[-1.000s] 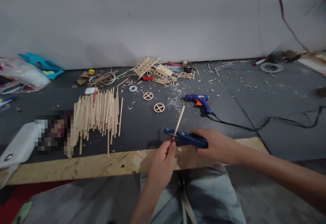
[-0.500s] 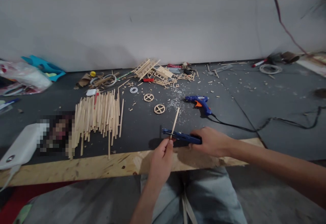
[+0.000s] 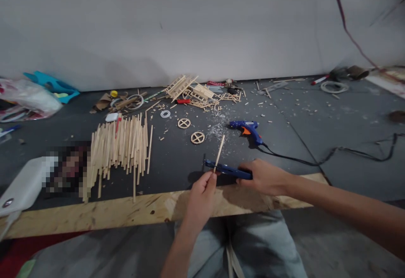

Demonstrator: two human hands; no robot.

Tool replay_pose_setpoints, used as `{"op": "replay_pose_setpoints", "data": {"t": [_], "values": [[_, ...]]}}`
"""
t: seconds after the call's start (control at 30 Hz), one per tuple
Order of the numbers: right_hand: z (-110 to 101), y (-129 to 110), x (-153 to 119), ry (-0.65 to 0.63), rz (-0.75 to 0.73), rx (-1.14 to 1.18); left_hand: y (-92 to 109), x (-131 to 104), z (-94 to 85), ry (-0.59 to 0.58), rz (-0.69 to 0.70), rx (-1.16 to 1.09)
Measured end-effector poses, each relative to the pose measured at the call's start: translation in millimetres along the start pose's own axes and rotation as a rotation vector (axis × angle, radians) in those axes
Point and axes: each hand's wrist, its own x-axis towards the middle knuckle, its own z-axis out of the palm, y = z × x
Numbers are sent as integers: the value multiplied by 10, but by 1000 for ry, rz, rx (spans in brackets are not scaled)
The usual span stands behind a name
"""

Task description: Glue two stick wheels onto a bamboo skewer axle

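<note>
Wooden stick [image 3: 220, 148] in front of us, near the table's front edge: we pinch its lower end between the thumb and fingers of our left hand [image 3: 202, 191], and its free end slants up and slightly to the right. Our right hand [image 3: 265, 177] is wrapped around the handles of a blue hand tool [image 3: 232, 171], whose head points left and meets the stick just above our left fingertips; we cannot tell whether its jaws press on the wood. Both hands are over the pale wooden strip [image 3: 126, 211] that edges the dark table [image 3: 174, 164]. Beyond the tool, a blue glue gun [image 3: 249, 131] with an orange trigger lies on its side, its black cord [image 3: 291, 159] running off to the right. Near its nozzle we see whitish scraps [image 3: 218, 124] scattered on the surface. To the left of these are two spoked wooden wheels [image 3: 198, 138], one lying a little behind the other, and a white ring [image 3: 162, 114] farther back. Left of our hands lies a broad pile of sticks [image 3: 126, 143]; small wooden frames [image 3: 180, 87] are heaped near the wall.
</note>
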Motion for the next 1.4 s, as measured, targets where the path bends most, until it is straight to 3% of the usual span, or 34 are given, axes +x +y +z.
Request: {"op": "replay_pose_setpoints", "data": {"t": [0.23,0.43,0.6,0.7,0.83,0.97,1.13,1.4], "values": [[-17,18,-9,-9,-9,6,13,13,5,-112,-18,-47],[-56,10,11,18,42,-57,93,-21,-8,-95,-58,-145],[-122,44,-6,62,79,-66,158,60,-159,-62,-58,-136],[-226,112,-38,110,127,-58,162,172,-340,34,28,-43],[-458,413,-32,200,287,-110,124,407,-643,259,220,396],[-712,951,32,310,467,-175,60,676,-855,352,377,855],[-842,1475,72,388,630,-276,39,897,-939,440,425,971],[-716,1651,172,490,619,-374,351,1388,-1007,410,422,942]]}}
